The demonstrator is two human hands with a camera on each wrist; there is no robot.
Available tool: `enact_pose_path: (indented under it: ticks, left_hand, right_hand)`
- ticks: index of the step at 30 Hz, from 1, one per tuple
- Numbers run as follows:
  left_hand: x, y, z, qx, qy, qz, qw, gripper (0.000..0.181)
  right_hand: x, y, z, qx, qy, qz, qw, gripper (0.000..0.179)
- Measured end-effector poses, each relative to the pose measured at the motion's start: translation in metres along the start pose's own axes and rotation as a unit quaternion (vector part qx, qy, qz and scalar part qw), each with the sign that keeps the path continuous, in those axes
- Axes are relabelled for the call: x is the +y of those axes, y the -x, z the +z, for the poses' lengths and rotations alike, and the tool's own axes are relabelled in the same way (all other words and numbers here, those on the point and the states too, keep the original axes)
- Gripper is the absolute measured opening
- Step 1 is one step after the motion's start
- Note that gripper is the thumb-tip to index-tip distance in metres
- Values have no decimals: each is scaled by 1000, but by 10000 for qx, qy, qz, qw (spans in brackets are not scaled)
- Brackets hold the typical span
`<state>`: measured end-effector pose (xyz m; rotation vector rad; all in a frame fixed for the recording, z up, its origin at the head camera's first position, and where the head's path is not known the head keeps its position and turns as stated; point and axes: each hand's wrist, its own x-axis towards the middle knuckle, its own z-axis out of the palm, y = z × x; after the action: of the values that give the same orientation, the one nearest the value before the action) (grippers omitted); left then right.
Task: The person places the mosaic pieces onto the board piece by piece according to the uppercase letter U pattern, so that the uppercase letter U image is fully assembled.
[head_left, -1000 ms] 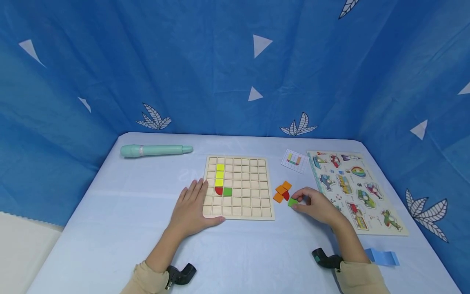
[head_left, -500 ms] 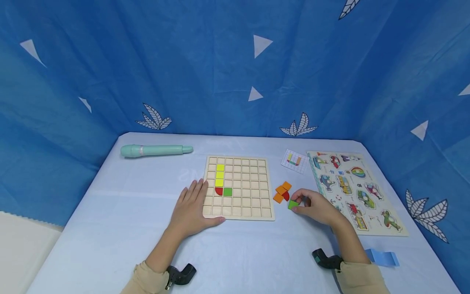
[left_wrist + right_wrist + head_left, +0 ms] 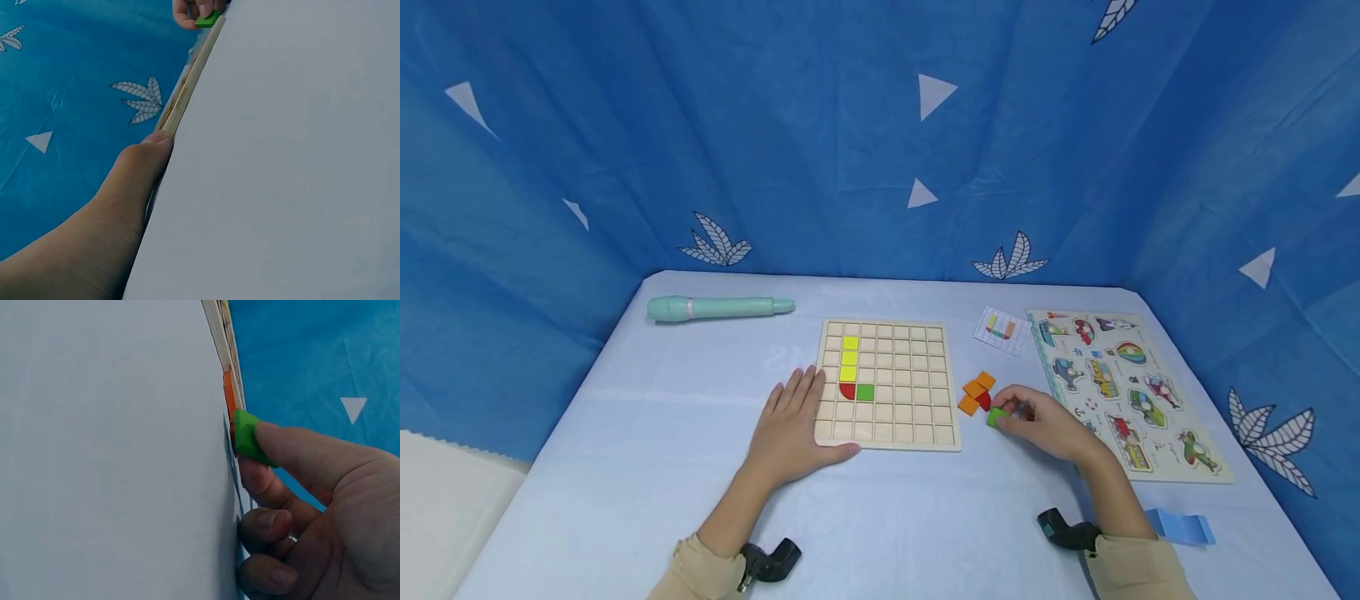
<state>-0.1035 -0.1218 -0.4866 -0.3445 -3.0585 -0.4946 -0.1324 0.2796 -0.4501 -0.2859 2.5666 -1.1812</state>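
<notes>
3 yellow tiles (image 3: 848, 358), 3 orange (image 3: 973, 388), 2 green (image 3: 865, 392), 2 red (image 3: 847, 391)

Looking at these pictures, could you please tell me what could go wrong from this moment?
1. The held green tile might slip, because the right hand only pinches it between thumb and fingers.
2. That hand is close to the orange tiles and red piece, so it could nudge them.
3. The left hand touches the edge of the board; a push could shift it and perhaps disturb the yellow tiles lying on it.
</notes>
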Motion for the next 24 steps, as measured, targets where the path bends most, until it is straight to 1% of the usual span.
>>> enact_pose_path:
  ticks: [5, 14, 19, 24]
  left_hand:
    - [-1, 0, 0, -7, -3, 4, 10000, 126]
    - [-2, 1, -1, 4, 23, 55, 10000, 126]
    - [-2, 1, -1, -14, 33, 56, 10000, 126]
    - [-2, 1, -1, 42, 44, 74, 10000, 125]
  right_hand:
    - [-3, -2, 1, -19, -58, -17, 10000, 19]
    - [-12, -9, 4, -49, -234, -394, 9989, 20]
    - [-18, -14, 9, -66, -243, -417, 9988, 18]
    - [-28, -20, 13, -135, -288, -439, 9985, 18]
